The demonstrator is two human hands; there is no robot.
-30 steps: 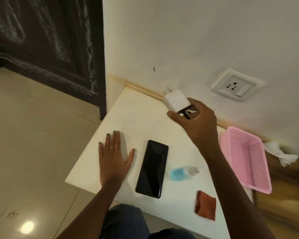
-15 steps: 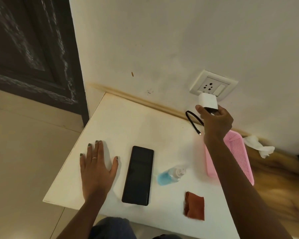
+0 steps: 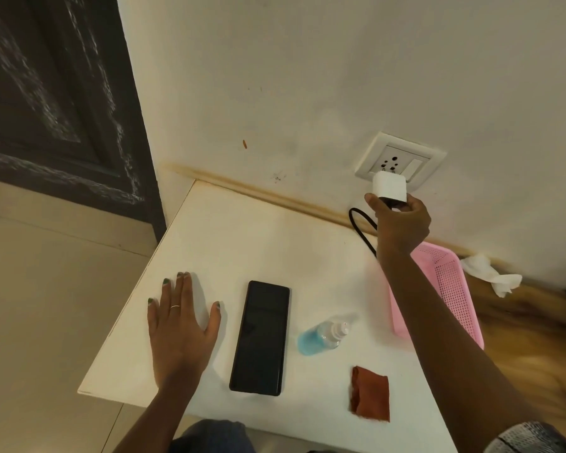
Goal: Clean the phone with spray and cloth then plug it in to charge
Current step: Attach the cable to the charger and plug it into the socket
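White table point(image 3: 242, 243) against the wall, charger adapter point(image 3: 390, 190) gripped by right hand point(image 3: 401, 223) at the wall socket point(image 3: 401, 160), left hand point(image 3: 180, 325) laid flat, fingers spread, phone point(image 3: 260, 338) just beside its thumb, spray bottle point(image 3: 322, 336) and cloth point(image 3: 370, 393) beyond.

Thin ring point(image 3: 175, 307) and green-painted nails on left hand point(image 3: 180, 328).

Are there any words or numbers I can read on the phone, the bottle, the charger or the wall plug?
None can be read.
Phone: the screen is dark and blank.
Bottle: no label shows.
Charger in the right hand: plain white, no print visible.
Socket: only holes and a switch, no writing.
Wall: a tiny dark mark, too small to read.
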